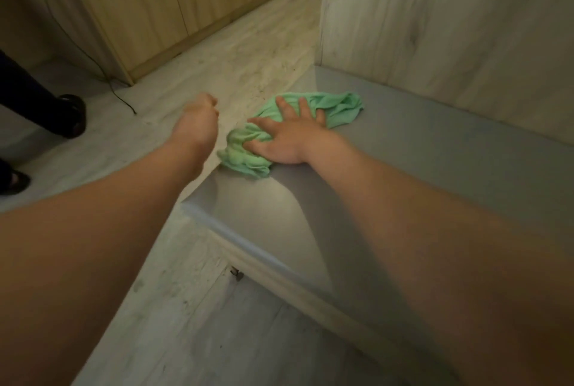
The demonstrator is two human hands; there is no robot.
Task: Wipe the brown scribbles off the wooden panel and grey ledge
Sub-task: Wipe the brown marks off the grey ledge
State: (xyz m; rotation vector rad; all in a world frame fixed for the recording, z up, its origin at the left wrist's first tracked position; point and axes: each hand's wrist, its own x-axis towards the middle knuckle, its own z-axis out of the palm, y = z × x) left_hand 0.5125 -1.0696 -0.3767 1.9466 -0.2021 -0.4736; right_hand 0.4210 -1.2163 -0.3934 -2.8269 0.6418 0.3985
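Observation:
A crumpled green cloth [338, 107] lies on the grey ledge [403, 174], near the ledge's left edge. My right hand [289, 137] presses flat on the cloth with its fingers spread. My left hand [198, 115] hovers over the floor just left of the ledge, blurred, with curled fingers and nothing in it. The pale wooden panel [450, 22] rises upright behind the ledge. No brown scribbles show on the visible parts of the ledge or the panel.
Pale wood-look floor [192, 308] runs left of and below the ledge. Light wooden cabinet fronts [149, 3] stand at the back. A thin black cable [121, 96] trails on the floor. Another person's dark-shoed foot [73, 115] stands at left.

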